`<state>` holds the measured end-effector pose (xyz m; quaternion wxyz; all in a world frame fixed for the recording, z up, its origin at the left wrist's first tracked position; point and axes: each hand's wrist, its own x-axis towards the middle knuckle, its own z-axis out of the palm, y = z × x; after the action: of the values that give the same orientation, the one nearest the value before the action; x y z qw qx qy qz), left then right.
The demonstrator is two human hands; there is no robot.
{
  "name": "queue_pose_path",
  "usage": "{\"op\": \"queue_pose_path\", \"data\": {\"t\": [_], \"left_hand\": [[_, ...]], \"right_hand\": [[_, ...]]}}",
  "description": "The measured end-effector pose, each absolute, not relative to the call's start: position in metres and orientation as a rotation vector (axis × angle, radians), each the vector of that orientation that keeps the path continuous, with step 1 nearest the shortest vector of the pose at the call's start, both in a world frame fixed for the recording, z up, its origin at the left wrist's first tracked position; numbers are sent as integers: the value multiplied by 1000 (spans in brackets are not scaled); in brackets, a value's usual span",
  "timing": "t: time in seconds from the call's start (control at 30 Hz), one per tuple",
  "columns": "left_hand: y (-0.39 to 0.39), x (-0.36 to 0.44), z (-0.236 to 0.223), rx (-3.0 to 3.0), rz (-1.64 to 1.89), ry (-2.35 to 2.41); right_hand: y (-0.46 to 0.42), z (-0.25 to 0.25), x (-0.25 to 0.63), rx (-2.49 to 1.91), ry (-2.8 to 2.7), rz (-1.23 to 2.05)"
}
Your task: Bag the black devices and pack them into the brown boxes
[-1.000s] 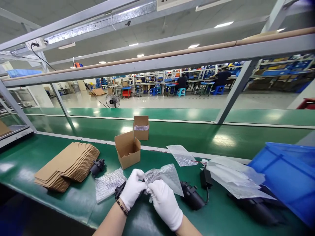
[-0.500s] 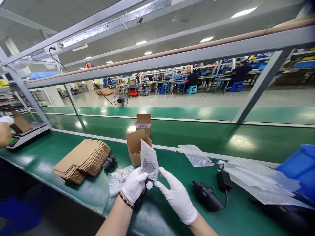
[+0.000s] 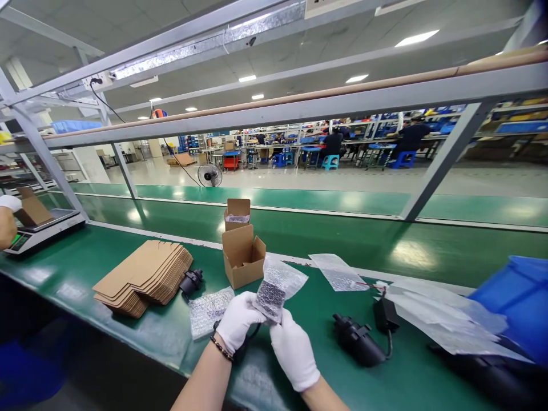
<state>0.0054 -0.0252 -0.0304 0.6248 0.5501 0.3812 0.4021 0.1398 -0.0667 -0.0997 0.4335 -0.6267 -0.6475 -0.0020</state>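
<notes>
Bubble bag point(image 3: 272, 298) juts beyond left hand point(image 3: 240, 323) and right hand point(image 3: 294, 351) — both clamped on its near end.

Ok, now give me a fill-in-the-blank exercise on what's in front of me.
The left hand and right hand wear gloves coloured ____.
They hold a small packet in clear plastic ____ wrap.
The stack of flat brown cardboard lies to the ____ of the open brown cardboard box nearest the hands.
The large plastic bin at the right edge is coloured ____.

Missing words: white; bubble; left; blue.
</notes>
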Motion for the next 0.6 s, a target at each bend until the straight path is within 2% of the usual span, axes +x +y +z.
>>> {"op": "queue_pose_path", "data": {"t": [0.3,0.6], "left_hand": [[-18,19,-57,1355,1004,1175],[-20,22,-58,1468,690,1036]], "right_hand": [[-67,-96,143,-1592,-1741,-4],[-68,-86,162,-1656,-1851,206]]}}
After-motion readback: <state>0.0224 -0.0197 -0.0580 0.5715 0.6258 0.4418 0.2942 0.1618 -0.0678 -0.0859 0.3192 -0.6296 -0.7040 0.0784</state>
